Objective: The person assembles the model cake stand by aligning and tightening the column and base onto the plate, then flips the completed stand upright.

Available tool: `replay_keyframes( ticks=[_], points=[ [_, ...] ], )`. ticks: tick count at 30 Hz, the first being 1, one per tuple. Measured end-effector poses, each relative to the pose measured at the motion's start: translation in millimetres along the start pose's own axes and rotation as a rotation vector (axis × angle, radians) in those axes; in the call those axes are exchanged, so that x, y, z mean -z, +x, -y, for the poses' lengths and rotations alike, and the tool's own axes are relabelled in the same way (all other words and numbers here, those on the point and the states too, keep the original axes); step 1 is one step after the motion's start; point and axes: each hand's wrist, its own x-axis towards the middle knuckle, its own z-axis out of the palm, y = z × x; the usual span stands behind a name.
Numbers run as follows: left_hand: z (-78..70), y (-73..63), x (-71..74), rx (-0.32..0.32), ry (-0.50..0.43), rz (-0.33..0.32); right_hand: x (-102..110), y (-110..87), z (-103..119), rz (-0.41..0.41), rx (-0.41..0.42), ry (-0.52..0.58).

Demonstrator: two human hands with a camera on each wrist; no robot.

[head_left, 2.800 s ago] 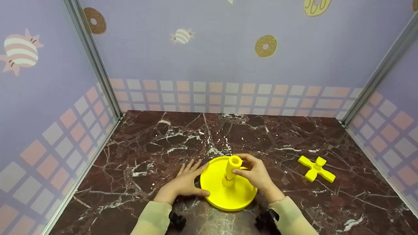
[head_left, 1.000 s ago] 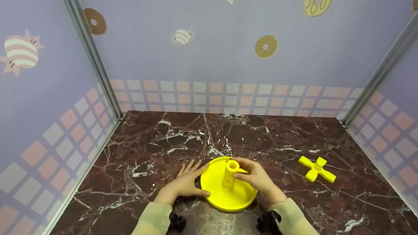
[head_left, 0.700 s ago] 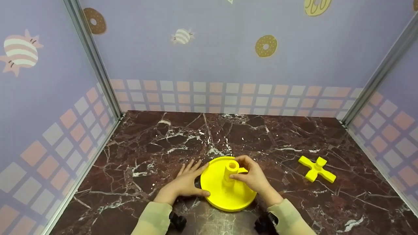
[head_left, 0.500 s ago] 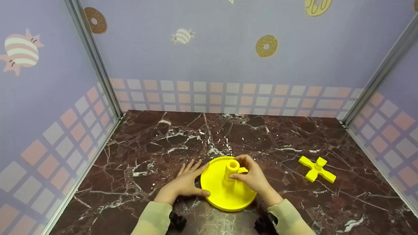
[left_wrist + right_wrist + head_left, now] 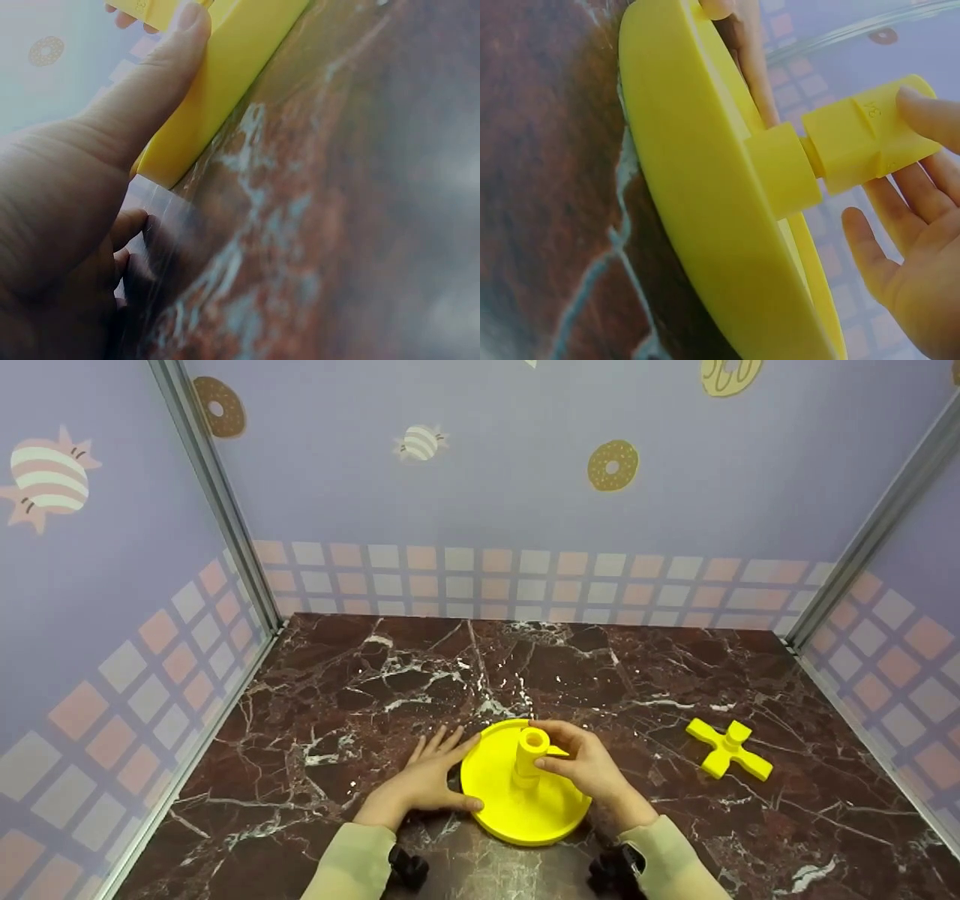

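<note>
A round yellow base with a raised rim point(image 5: 491, 817) lies on the marble-patterned table, a short socket point(image 5: 784, 171) standing at its centre. My left hand point(image 5: 420, 780) rests against the base's left edge, fingers spread and straight, thumb on the rim. My right hand point(image 5: 589, 761) pinches a hollow yellow tube point(image 5: 531, 757) with a side fin between thumb and fingers. The tube stands upright over the socket; in the right wrist view a narrower neck point(image 5: 811, 156) shows between the two. In the left wrist view, the thumb point(image 5: 161, 82) presses on the rim.
A yellow four-armed cross piece point(image 5: 727, 748) with a central stub lies on the table point(image 5: 360, 690) to the right. Patterned panels point(image 5: 495, 502) enclose the back and both sides, joined by metal corner posts point(image 5: 225, 502). Dark wrist cameras point(image 5: 409, 868) sit below the hands.
The tube was tilted over the socket at first and now stands straighter and lower on it. Lately my right hand has shifted slightly and the fin has turned. The left hand has stayed put.
</note>
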Motion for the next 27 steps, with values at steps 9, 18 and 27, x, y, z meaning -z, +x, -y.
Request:
replay_keyframes(
  ticks=[9,18,27],
  points=[
    [-0.7,0.2,-0.5,-0.002,0.009,-0.005,-10,0.5,-1,-0.157,-0.013,-0.048],
    [0.3,-0.1,-0.7,0.005,0.011,-0.004,-6,-0.1,-2,-0.024,0.021,0.02],
    [0.3,0.2,-0.2,0.008,0.008,0.005,-3,-1.7,-1,0.046,0.009,0.051]
  ],
)
